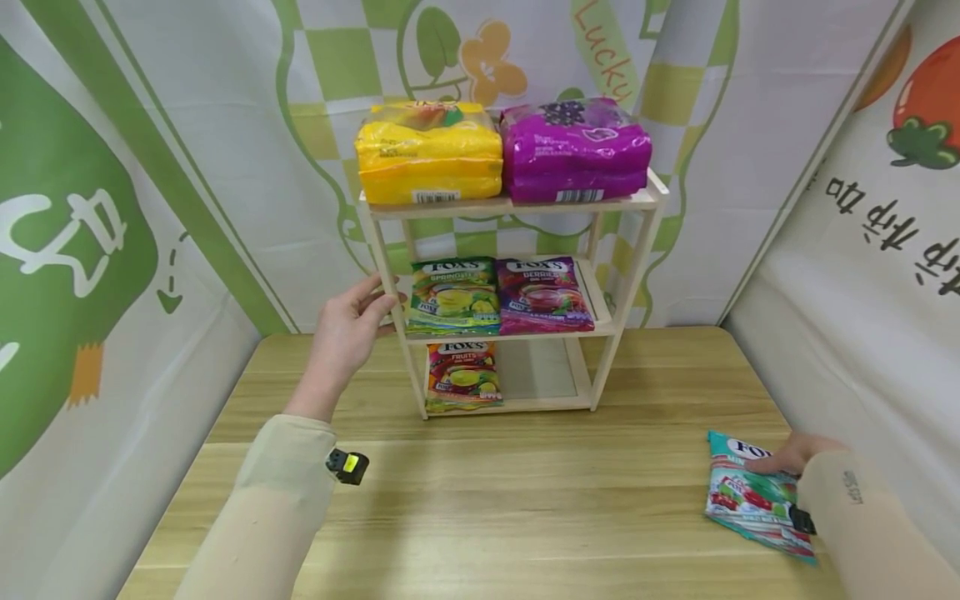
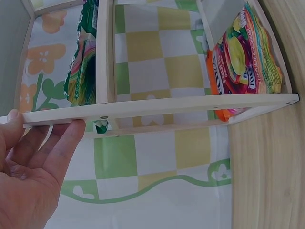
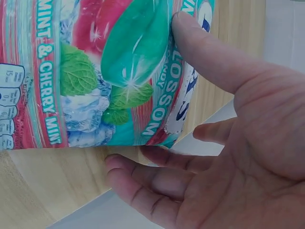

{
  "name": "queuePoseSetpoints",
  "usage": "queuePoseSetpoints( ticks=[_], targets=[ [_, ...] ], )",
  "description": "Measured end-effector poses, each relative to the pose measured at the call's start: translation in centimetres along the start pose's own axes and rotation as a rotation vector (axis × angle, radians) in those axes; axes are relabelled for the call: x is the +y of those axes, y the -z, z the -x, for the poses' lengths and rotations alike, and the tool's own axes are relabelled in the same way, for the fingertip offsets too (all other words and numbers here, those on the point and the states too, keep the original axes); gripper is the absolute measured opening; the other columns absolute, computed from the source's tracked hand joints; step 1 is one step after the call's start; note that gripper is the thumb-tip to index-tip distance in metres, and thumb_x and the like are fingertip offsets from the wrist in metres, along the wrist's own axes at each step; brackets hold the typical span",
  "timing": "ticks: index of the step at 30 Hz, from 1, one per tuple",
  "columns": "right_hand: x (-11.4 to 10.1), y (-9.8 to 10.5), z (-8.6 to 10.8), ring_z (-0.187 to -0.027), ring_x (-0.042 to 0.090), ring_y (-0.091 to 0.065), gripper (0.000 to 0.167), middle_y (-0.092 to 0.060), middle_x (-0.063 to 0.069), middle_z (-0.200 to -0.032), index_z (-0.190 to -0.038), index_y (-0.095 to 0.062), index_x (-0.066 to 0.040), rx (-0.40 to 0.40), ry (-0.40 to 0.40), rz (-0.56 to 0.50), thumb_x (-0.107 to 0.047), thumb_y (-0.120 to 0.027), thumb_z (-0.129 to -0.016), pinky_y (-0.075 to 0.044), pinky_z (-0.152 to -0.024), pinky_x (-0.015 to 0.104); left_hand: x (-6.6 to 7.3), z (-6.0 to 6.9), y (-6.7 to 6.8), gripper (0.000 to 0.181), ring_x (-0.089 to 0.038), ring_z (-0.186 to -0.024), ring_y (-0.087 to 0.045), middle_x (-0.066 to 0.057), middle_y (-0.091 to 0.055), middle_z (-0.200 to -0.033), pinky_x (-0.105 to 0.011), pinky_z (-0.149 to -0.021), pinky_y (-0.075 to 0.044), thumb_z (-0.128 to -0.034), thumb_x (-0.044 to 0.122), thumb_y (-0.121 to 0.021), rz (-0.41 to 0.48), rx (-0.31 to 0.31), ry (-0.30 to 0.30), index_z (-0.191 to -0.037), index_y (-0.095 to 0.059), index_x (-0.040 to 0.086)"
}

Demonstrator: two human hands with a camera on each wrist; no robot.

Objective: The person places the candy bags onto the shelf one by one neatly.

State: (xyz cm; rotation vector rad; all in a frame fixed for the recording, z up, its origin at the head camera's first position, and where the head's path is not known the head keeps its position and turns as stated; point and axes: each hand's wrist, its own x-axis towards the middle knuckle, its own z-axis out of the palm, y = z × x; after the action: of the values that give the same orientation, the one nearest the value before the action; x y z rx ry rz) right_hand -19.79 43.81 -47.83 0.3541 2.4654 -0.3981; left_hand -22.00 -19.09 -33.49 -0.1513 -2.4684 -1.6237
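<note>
A small wooden three-tier shelf (image 1: pixel 619 333) stands on the table. At its left front post, my left hand (image 1: pixel 348 325) grips the wood, thumb on one side and fingers on the other, as the left wrist view also shows. Far to the right, my right hand (image 1: pixel 806 454) holds a teal mint-and-cherry candy bag (image 1: pixel 750 492) by its printed top end. In the right wrist view the thumb (image 3: pixel 205 47) presses the bag's front while some fingertips reach behind its edge. Whether the bag touches the table cannot be told.
On the shelf's top sit a yellow pack (image 1: pixel 431 158) and a purple pack (image 1: pixel 576 154). Its middle tier holds a green candy bag (image 1: pixel 453 296) and a berry candy bag (image 1: pixel 543 296); a fruit candy bag (image 1: pixel 463 375) stands bottom left. Printed cloth walls (image 1: pixel 517 42) enclose the table (image 1: pixel 525 500).
</note>
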Motion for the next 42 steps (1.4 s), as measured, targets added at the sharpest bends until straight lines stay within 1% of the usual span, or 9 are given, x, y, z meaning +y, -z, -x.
queuePoseSetpoints(
  ticks=[4,11,17,20,23,26,32,39,42],
  targets=[
    [-0.1,-0.1,0.1,-0.088,0.032,-0.059,0.112,-0.061,0.026,-0.095,-0.109,-0.057,0.023,-0.016,0.003,0.037,-0.082,-0.069,-0.073,-0.057,-0.083,0.046,0.0,0.0,0.0,0.046,-0.031,-0.13,-0.059,-0.02,-0.065,-0.134,-0.029,-0.091,-0.06,-0.1085,0.02,-0.051,0.007,-0.002,-0.002,-0.152,-0.047,0.007],
    [-0.5,-0.6,1.5,-0.086,0.028,-0.057,0.11,-0.059,0.022,-0.092,-0.111,-0.055,0.023,-0.022,-0.014,0.08,-0.084,-0.057,-0.082,-0.057,-0.085,0.044,0.0,0.0,0.0,0.046,-0.032,-0.129,-0.06,-0.02,-0.065,-0.134,-0.029,-0.09,-0.06,-0.1084,0.02,-0.052,-0.001,0.005,-0.007,-0.152,-0.047,0.007],
    [-0.2,-0.8,1.6,-0.089,0.031,-0.059,0.126,-0.061,0.028,-0.096,-0.117,-0.048,0.029,-0.052,0.016,0.122,-0.091,-0.049,-0.079,-0.056,-0.091,0.049,-0.1,0.0,-0.1,0.046,-0.032,-0.13,-0.059,-0.02,-0.065,-0.134,-0.029,-0.091,-0.06,-0.1085,0.02,-0.051,0.0,0.005,-0.002,-0.152,-0.047,0.007],
    [0.1,-0.8,1.2,-0.09,0.031,-0.06,0.129,-0.061,0.029,-0.097,-0.117,-0.047,0.03,-0.057,0.017,0.107,-0.092,-0.048,-0.078,-0.056,-0.089,0.048,-0.1,0.0,-0.1,0.046,-0.033,-0.13,-0.059,-0.021,-0.065,-0.134,-0.03,-0.091,-0.06,-0.1086,0.019,-0.051,0.006,0.006,-0.004,-0.152,-0.047,0.007],
    [0.4,-0.9,1.1,-0.089,0.031,-0.059,0.125,-0.061,0.026,-0.094,-0.115,-0.05,0.029,-0.056,0.027,0.1,-0.091,-0.049,-0.079,-0.056,-0.088,0.047,-0.1,0.0,-0.1,0.045,-0.033,-0.13,-0.059,-0.021,-0.065,-0.135,-0.03,-0.091,-0.06,-0.1086,0.019,-0.051,0.003,0.004,-0.005,-0.152,-0.047,0.007],
    [0.6,-0.9,1.0,-0.089,0.031,-0.059,0.123,-0.061,0.026,-0.095,-0.117,-0.05,0.028,-0.057,0.036,0.085,-0.089,-0.05,-0.08,-0.056,-0.089,0.049,0.0,0.0,-0.1,0.046,-0.033,-0.13,-0.059,-0.021,-0.064,-0.135,-0.03,-0.091,-0.06,-0.1086,0.019,-0.051,0.004,0.004,-0.004,-0.152,-0.047,0.006],
    [0.7,-0.9,0.9,-0.092,0.035,-0.058,0.125,-0.06,0.03,-0.1,-0.12,-0.044,0.031,-0.067,0.034,0.017,-0.087,-0.055,-0.079,-0.054,-0.091,0.053,0.0,0.1,-0.1,0.047,-0.033,-0.13,-0.059,-0.021,-0.064,-0.135,-0.03,-0.091,-0.06,-0.1086,0.019,-0.051,-0.002,0.006,-0.004,-0.153,-0.045,0.007],
    [0.5,-1.0,0.4,-0.092,0.032,-0.059,0.122,-0.059,0.026,-0.098,-0.123,-0.041,0.029,-0.08,0.007,-0.061,-0.084,-0.057,-0.081,-0.054,-0.088,0.047,-0.1,0.0,-0.1,0.046,-0.033,-0.13,-0.059,-0.022,-0.065,-0.134,-0.03,-0.091,-0.06,-0.1086,0.019,-0.051,0.008,0.002,-0.018,-0.152,-0.046,0.004],
    [0.2,-1.1,0.3,-0.098,0.039,-0.061,0.123,-0.058,0.038,-0.108,-0.128,-0.039,0.03,-0.059,0.046,-0.04,-0.082,-0.058,-0.082,-0.054,-0.092,0.052,-0.2,0.0,-0.1,0.046,-0.033,-0.13,-0.059,-0.022,-0.064,-0.134,-0.03,-0.091,-0.06,-0.1086,0.018,-0.051,0.01,0.002,-0.019,-0.152,-0.046,0.004]
  ],
)
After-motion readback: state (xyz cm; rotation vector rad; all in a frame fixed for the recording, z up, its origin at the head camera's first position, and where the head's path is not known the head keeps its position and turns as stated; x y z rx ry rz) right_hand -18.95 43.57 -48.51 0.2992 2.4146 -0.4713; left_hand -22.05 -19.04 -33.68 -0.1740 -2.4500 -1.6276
